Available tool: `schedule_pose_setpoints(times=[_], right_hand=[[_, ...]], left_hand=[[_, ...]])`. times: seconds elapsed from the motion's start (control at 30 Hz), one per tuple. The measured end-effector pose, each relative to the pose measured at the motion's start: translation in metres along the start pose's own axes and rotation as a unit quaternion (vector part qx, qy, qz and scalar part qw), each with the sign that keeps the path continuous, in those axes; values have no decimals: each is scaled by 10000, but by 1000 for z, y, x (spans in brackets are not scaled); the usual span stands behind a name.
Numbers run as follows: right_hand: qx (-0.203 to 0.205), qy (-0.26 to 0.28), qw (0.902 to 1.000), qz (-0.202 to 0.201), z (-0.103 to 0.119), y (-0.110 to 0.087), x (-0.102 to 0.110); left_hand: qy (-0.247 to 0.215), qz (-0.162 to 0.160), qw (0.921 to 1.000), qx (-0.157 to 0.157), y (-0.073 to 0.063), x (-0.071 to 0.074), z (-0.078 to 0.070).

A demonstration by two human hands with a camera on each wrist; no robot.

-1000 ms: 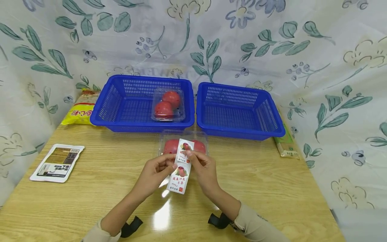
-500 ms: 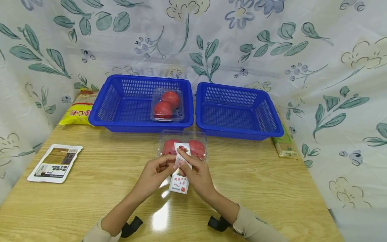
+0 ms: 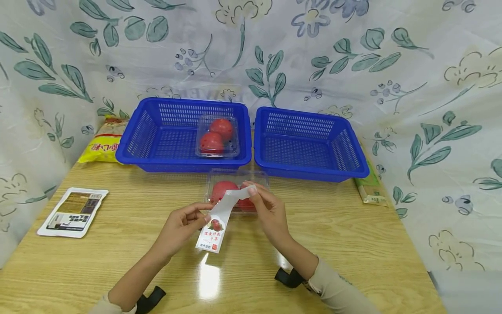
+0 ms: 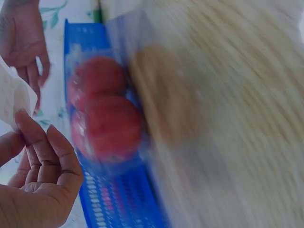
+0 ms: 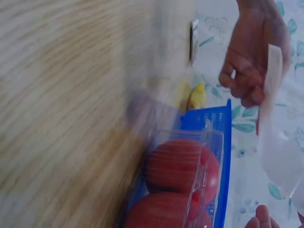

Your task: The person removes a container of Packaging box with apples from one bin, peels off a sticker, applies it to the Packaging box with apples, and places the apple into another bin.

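A strip of printed apple stickers (image 3: 211, 236) hangs between my hands in the head view. My left hand (image 3: 181, 229) pinches its side edge. At the strip's upper end, bent over with a blank white face showing, my right hand (image 3: 270, 213) pinches the tip between thumb and fingers. Just behind the hands, a clear plastic box (image 3: 211, 176) holds red apples (image 3: 223, 190); my right fingers partly hide one. Both wrist views are blurred in places; the left one shows white paper (image 4: 14, 97) at the fingertips of my left hand (image 4: 42, 180).
A blue basket (image 3: 180, 165) at the back left holds another clear box (image 3: 201, 124) of apples. Beside it stands a second blue basket (image 3: 310, 172). A yellow bag (image 3: 103, 146) lies at far left, a white pouch (image 3: 73, 212) nearer, and a green packet (image 3: 370, 187) at right.
The hands have moved apart, left hand to the left and right hand to the right. The strip's upper part, printed side up a second ago, now bends over showing blank white.
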State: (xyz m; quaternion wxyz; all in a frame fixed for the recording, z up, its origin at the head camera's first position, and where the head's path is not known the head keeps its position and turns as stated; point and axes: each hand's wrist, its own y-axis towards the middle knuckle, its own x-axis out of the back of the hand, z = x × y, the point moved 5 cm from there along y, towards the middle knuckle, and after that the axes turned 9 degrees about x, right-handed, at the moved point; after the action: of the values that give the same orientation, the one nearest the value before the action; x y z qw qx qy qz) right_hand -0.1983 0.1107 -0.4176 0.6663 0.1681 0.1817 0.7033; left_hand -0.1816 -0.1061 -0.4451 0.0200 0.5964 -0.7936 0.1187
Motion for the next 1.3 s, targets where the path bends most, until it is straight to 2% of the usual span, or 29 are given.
schedule_pose_setpoints(times=[0.13,0.23,0.3,0.37,0.47,0.53,0.63,0.73,0.83,0.93,1.03,1.07,1.1,1.13,1.2,1.3], right_hand=[[116,-473,9987,-157,0,4,7],[332,-933,9947,-266,-3,4,13],[638,-1227,9901,-256,-6,5,15],[1066,-1637,9805,-216,-8,6,17],[1772,-2248,9580,-155,-9,7,18],[2153,-2580,9417,-140,-9,7,18],[2460,-2865,9259,-112,-11,7,18],[2588,-3025,9173,-67,-12,8,18],[2587,-3143,9134,-44,-11,8,17],[2654,-3257,9075,-25,-9,8,15],[2801,-3321,9007,15,-7,7,12],[2861,-3330,8985,29,-6,7,11],[2913,-3341,8964,49,-5,7,10],[2969,-3351,8941,71,-4,7,9],[3108,-3425,8866,113,-2,7,7],[3289,-3641,8711,218,0,6,3]], left_hand=[[185,-25,9990,409,-2,18,9],[309,-256,9972,634,-2,36,13],[409,-509,9950,760,0,49,16],[559,-704,9927,810,3,60,19],[1102,-894,9850,979,7,70,26],[1609,-926,9767,1080,10,73,32],[2329,-969,9607,1159,12,75,40],[2709,-1020,9509,1098,14,76,44],[3093,-1068,9392,1041,13,76,43],[3771,-1235,9123,1007,11,79,35],[4303,-1602,8846,811,10,80,17],[4369,-1714,8800,735,11,78,9],[4350,-1801,8801,606,12,75,1],[4188,-1764,8892,532,14,70,-7],[3708,-1558,9149,356,21,55,-23],[2817,-926,9547,237,38,27,-41]])
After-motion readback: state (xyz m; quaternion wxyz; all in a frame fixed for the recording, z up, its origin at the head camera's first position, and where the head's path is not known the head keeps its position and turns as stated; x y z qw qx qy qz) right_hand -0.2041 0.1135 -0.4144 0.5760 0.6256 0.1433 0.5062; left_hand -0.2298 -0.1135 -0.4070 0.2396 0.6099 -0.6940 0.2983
